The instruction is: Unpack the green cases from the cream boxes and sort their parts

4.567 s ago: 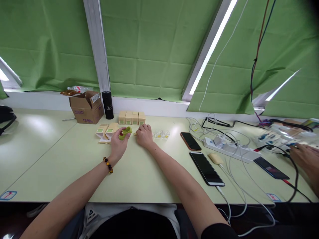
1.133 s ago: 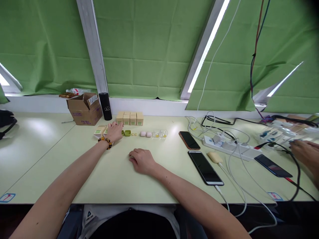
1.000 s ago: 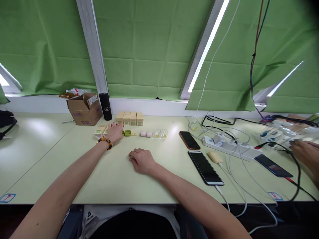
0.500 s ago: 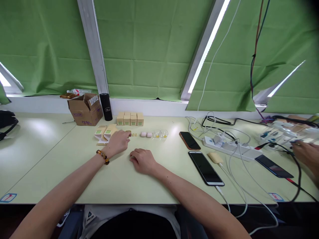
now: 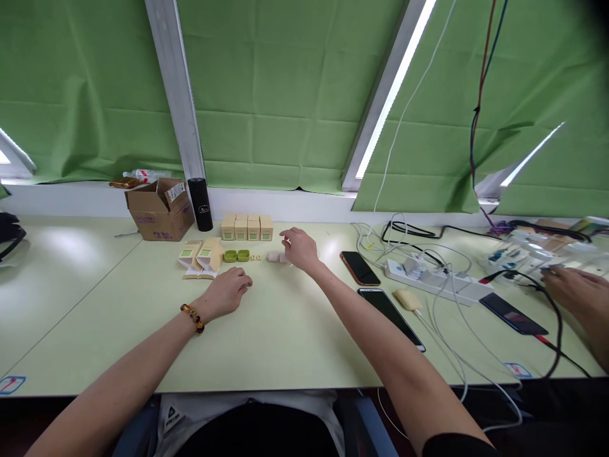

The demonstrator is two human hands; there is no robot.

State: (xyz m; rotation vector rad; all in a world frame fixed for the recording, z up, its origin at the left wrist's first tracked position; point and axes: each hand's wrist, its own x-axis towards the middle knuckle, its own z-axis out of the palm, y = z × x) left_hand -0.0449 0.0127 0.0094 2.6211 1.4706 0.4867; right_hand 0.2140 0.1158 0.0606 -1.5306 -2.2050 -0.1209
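My left hand [image 5: 228,292], wearing a beaded bracelet [image 5: 193,317], rests low over the table with loosely bent fingers and nothing visible in it. Just beyond it sit two small green containers [image 5: 236,256], with tiny yellow pieces [image 5: 255,258] to their right. My right hand [image 5: 301,249] hovers over the row of small items, fingers apart and holding nothing I can see. Beside its fingers is a pale pink cylinder [image 5: 273,256]. The hand covers most of the clear cups behind it. Opened paper boxes [image 5: 202,257] lie left of the green containers.
Several closed small boxes [image 5: 247,227] line up at the back, near a black bottle [image 5: 200,204] and a cardboard box [image 5: 160,209]. Phones [image 5: 360,268], a power strip [image 5: 428,281] and tangled cables occupy the right side. Another person's hand [image 5: 573,289] reaches in at far right.
My left hand has drawn back toward me from the green containers, which now show. My right hand has moved forward and right, over the pink cylinders and clear cups.
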